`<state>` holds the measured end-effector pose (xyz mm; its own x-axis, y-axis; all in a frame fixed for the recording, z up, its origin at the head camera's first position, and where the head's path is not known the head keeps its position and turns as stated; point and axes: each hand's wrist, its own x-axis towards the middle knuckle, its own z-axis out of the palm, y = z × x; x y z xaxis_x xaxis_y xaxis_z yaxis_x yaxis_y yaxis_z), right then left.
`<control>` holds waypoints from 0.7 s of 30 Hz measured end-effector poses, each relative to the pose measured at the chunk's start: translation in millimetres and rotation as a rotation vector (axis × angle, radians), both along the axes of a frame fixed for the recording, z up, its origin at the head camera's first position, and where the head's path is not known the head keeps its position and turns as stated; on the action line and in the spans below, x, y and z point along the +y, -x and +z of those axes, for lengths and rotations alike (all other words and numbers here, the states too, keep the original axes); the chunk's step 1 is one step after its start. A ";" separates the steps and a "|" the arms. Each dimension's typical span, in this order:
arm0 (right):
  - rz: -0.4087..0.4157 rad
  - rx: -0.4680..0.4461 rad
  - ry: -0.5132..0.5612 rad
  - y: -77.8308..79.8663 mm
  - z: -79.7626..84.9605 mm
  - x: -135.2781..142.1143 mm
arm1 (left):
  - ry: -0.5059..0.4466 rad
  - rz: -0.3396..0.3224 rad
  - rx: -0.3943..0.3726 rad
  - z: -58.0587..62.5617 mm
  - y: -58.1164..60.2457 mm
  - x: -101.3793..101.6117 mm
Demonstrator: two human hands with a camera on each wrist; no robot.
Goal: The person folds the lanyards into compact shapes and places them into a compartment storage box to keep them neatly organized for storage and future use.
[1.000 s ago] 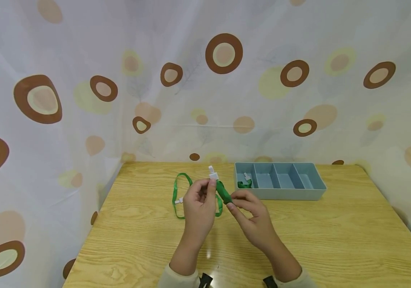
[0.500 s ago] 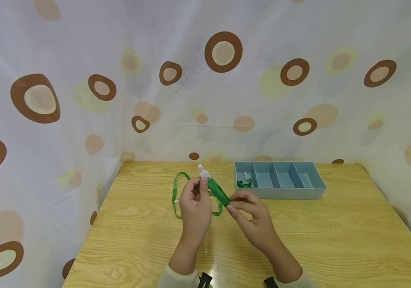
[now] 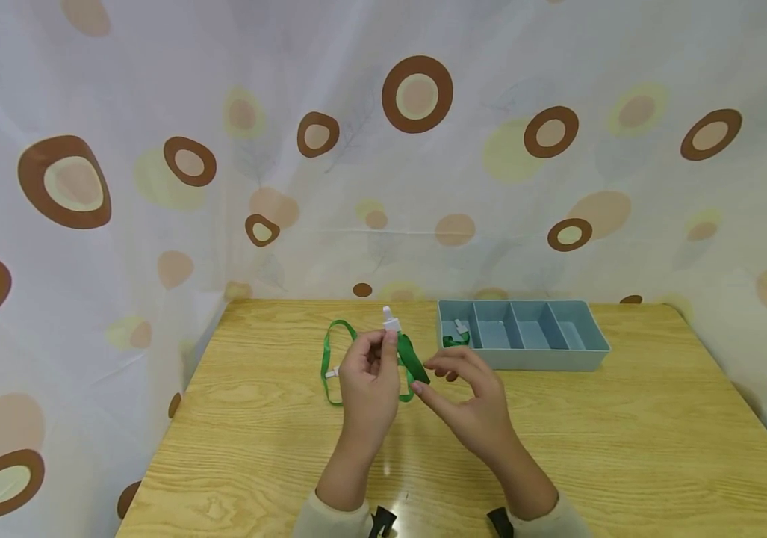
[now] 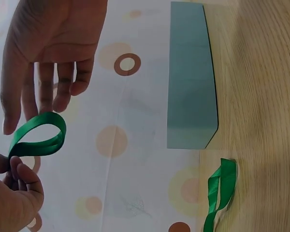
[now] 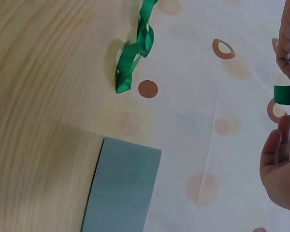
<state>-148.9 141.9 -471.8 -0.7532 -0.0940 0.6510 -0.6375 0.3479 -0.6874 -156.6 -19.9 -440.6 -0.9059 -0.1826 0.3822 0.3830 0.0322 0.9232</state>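
My left hand (image 3: 371,381) pinches a folded green lanyard (image 3: 413,360) just below its white clip (image 3: 390,320), which points up. In the left wrist view the folded ribbon (image 4: 50,118) makes a loop out from the left hand (image 4: 14,200). My right hand (image 3: 473,400) is spread beside the loop's free end, thumb and fingers apart; whether a fingertip touches the ribbon I cannot tell. A second green lanyard (image 3: 326,359) lies on the table behind the left hand, partly hidden, its white clip (image 3: 332,372) showing.
A blue-grey divided box (image 3: 531,360) stands at the back right of the wooden table (image 3: 255,463). Its leftmost compartment holds another green lanyard (image 3: 455,340) with a white clip. A patterned curtain (image 3: 329,254) hangs behind the table.
The right hand has let go of the ribbon's folded end and its fingers have spread. The left hand, still gripping the lanyard, shifted left and then slightly back right.
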 end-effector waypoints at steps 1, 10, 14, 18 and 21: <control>-0.009 -0.006 -0.005 0.6 1.1 -1.1 | 0.000 -0.006 0.001 0.5 -0.6 0.5; 0.051 -0.065 0.025 3.2 3.7 -5.1 | 0.050 -0.013 0.043 -1.5 -1.4 1.1; 0.072 -0.085 0.016 3.4 1.9 -4.4 | 0.052 -0.027 0.056 -0.6 -1.6 0.2; 0.080 -0.114 -0.018 2.9 -2.0 -3.1 | 0.044 -0.036 0.061 0.2 -1.5 -1.1; 0.085 -0.124 -0.033 1.0 -6.2 -1.9 | 0.032 -0.030 0.061 0.2 -0.9 -3.8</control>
